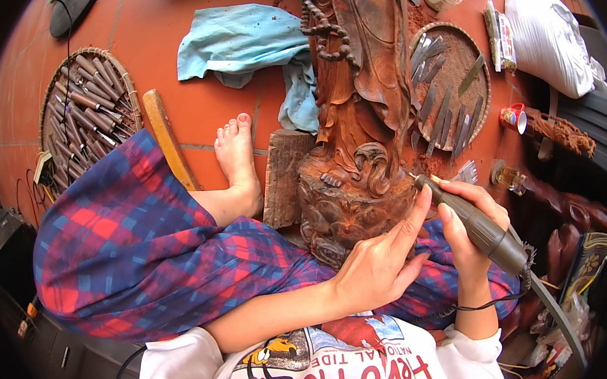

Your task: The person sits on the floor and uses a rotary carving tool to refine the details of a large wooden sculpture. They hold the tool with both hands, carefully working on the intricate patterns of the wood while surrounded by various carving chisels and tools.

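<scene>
A carved dark-brown wooden statue [366, 116] with draped robes and carved beads stands between my legs on an ornate round base [344, 210]. My right hand [471, 252] grips a dark rotary tool handpiece [489, 236], its thin tip pointing left at the right side of the base. My left hand [376, 266] rests against the base's near right side, fingers stretched out. Its index finger reaches up beside the handpiece's front end; whether the two touch I cannot tell. A grey cable [557, 313] runs from the handpiece's rear toward the lower right.
A round basket of wooden-handled chisels [89, 105] sits left, near a wooden mallet-like stick [168, 140]. Light-blue cloth [240, 38] and a wooden block [284, 181] lie beside the statue. To its right are a tray of flat blades [464, 52], a red cup [513, 118] and a glass jar [508, 177].
</scene>
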Available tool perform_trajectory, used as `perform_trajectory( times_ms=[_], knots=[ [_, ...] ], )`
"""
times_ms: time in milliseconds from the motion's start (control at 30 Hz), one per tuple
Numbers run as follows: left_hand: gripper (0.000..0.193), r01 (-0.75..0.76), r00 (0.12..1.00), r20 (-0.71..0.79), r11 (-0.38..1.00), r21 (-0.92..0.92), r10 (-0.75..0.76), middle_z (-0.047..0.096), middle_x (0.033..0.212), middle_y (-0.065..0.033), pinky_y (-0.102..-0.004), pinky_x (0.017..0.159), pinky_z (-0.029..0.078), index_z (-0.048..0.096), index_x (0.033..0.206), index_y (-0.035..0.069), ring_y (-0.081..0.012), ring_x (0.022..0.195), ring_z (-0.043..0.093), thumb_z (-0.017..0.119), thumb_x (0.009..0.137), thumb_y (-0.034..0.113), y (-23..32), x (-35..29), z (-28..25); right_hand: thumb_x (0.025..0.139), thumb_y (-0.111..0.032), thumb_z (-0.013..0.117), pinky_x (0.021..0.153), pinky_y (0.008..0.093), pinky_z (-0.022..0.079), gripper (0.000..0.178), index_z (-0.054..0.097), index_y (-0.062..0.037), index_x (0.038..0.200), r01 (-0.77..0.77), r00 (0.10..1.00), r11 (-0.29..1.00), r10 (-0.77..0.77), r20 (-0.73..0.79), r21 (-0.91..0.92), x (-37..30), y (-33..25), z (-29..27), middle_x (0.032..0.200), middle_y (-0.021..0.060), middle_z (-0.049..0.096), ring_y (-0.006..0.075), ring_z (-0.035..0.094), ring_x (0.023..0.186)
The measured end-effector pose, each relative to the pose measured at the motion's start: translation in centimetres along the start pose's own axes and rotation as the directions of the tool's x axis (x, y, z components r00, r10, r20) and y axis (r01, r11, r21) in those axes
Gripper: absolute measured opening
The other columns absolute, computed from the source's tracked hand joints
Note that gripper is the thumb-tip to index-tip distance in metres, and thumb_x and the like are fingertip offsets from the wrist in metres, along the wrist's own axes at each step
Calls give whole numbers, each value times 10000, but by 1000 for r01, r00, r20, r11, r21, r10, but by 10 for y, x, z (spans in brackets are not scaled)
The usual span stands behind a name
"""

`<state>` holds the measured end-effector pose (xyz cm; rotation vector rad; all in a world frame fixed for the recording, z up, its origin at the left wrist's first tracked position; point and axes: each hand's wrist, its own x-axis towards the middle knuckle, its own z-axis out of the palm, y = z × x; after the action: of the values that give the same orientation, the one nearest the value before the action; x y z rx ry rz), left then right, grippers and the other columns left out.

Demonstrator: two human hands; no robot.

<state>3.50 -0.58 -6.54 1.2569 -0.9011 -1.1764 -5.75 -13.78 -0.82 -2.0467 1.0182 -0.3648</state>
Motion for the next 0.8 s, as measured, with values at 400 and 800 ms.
perform_trajectory(
  times_ms=[400,800],
  knots=[
    [1036,108,992,51,989,104,-114,690,878,-121,-298,502,489,-27,1560,12,-154,520,600,691,813,2,-4,3,2,757,-79,766,758,271,557,240,734,7,978,-238,969,970,233,84,54,0,10,8,944,109,748,153,716,807],
    [463,65,996,-41,949,-309,-82,673,1047,-66,-210,683,499,452,1411,16,-61,787,607,591,972,64,12,-3,-16,799,-17,718,770,305,560,281,695,5,1079,107,971,993,-92,-222,55,-9,-18,-5,941,139,728,202,714,826]
  ],
)
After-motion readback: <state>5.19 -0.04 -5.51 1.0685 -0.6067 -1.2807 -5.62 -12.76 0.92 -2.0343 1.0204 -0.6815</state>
